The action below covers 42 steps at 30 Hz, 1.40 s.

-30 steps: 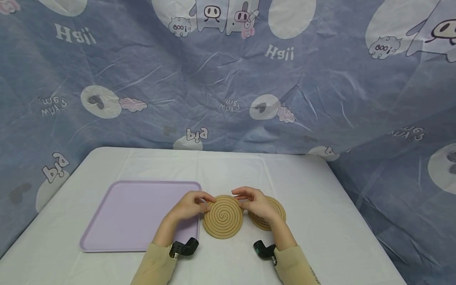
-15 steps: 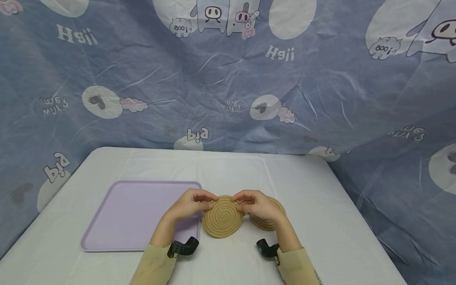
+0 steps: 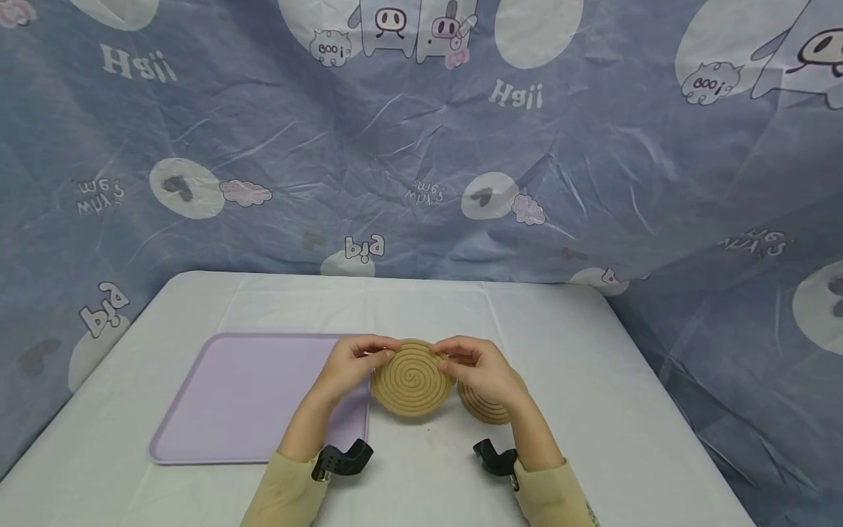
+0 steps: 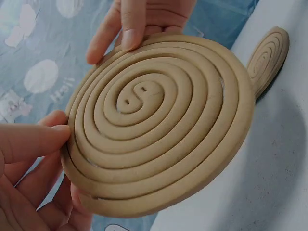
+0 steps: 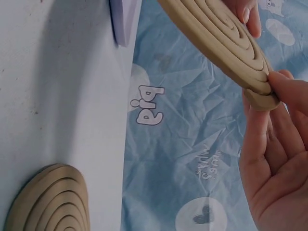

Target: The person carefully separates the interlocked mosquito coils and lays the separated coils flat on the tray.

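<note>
A tan disc of coiled clay-like rope (image 3: 411, 379) is held up off the table between both hands, its spiral face toward the head camera. My left hand (image 3: 350, 364) pinches its upper left edge, thumb on the face, as the left wrist view also shows at the disc (image 4: 159, 120). My right hand (image 3: 483, 370) pinches the upper right edge; in the right wrist view the thumb and fingers of that hand (image 5: 279, 149) grip the rim by a small overlapping end. A second coiled disc (image 3: 484, 404) lies on the table, partly hidden under my right hand and forearm.
A shallow lilac tray (image 3: 257, 399) lies on the left of the white-covered table (image 3: 566, 344), its right side behind my left hand and forearm. Small dark specks dot the cloth below the raised disc. A blue patterned curtain (image 3: 369, 146) hangs behind the table.
Both hands have closed on the near disc's upper edge, the right having moved in to touch it. The disc has risen from the table and tilted toward the camera.
</note>
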Available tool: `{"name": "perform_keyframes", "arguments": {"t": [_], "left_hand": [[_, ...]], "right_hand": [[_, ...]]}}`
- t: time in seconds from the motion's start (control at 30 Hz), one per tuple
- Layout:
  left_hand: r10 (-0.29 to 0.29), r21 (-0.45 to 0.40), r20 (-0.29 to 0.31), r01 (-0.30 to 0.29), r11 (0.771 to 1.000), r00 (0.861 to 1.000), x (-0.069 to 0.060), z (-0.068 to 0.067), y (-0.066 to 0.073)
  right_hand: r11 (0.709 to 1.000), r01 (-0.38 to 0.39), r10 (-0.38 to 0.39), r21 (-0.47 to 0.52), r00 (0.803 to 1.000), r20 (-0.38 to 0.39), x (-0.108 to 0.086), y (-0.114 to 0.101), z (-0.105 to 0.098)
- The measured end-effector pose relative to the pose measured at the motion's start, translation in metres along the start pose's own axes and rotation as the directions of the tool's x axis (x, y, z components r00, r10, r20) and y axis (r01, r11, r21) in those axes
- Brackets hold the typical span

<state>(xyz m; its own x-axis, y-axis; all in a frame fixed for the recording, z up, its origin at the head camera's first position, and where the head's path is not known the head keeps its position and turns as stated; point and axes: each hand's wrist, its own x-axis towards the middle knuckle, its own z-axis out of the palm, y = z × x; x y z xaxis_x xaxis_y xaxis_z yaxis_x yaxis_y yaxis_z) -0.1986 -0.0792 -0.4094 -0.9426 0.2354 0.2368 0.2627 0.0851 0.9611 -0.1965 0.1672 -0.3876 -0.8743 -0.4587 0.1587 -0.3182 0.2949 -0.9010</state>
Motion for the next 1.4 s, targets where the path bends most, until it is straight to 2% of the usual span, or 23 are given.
{"name": "perform_keyframes", "arguments": {"t": [0.07, 0.17, 0.3, 0.4, 0.43, 0.5, 0.67, 0.73, 0.93, 1.07, 1.2, 1.4], "left_hand": [[0.040, 0.026, -0.031, -0.039, 0.999, 0.999, 0.000, 0.002, 0.002], [0.107, 0.111, -0.084, -0.097, 0.989, 0.991, 0.000, 0.006, 0.005], [0.172, 0.251, -0.153, -0.130, 0.959, 0.973, -0.002, 0.011, 0.009], [0.203, 0.299, -0.176, -0.144, 0.943, 0.963, -0.003, 0.015, 0.009], [0.212, 0.301, -0.176, -0.152, 0.942, 0.961, -0.003, 0.017, 0.009], [0.217, 0.261, -0.157, -0.171, 0.950, 0.963, -0.005, 0.020, 0.018], [0.211, 0.144, -0.120, -0.194, 0.970, 0.970, -0.006, 0.027, 0.018], [0.208, 0.139, -0.126, -0.191, 0.972, 0.970, -0.003, 0.030, 0.008], [0.175, 0.130, -0.139, -0.157, 0.979, 0.975, -0.003, 0.038, 0.009], [0.180, 0.123, -0.135, -0.164, 0.979, 0.974, -0.008, 0.042, 0.026], [0.219, 0.137, -0.122, -0.202, 0.970, 0.968, -0.016, 0.043, 0.047], [0.225, 0.157, -0.102, -0.207, 0.966, 0.969, -0.017, 0.041, 0.051]], "right_hand": [[1.000, 0.008, -0.009, -0.012, 1.000, -0.026, -0.001, -0.004, 0.001], [0.999, 0.028, -0.030, -0.028, 0.997, -0.065, -0.003, -0.007, 0.002], [0.997, 0.077, -0.081, -0.031, 0.990, -0.119, -0.005, -0.011, 0.003], [0.993, 0.116, -0.116, -0.009, 0.981, -0.153, -0.005, -0.012, 0.006], [0.992, 0.126, -0.123, 0.009, 0.979, -0.162, -0.005, -0.013, 0.007], [0.990, 0.137, -0.128, 0.037, 0.975, -0.181, -0.004, -0.013, 0.010], [0.984, 0.156, -0.135, 0.085, 0.966, -0.219, -0.001, -0.013, 0.017], [0.981, 0.167, -0.141, 0.096, 0.963, -0.231, -0.001, -0.014, 0.020], [0.976, 0.153, -0.111, 0.154, 0.962, -0.251, -0.001, -0.018, 0.030], [0.975, 0.147, -0.099, 0.168, 0.959, -0.266, 0.000, -0.021, 0.035], [0.964, 0.182, -0.126, 0.193, 0.955, -0.269, 0.000, -0.023, 0.036], [0.945, 0.220, -0.159, 0.242, 0.956, -0.247, 0.000, -0.021, 0.034]]}}
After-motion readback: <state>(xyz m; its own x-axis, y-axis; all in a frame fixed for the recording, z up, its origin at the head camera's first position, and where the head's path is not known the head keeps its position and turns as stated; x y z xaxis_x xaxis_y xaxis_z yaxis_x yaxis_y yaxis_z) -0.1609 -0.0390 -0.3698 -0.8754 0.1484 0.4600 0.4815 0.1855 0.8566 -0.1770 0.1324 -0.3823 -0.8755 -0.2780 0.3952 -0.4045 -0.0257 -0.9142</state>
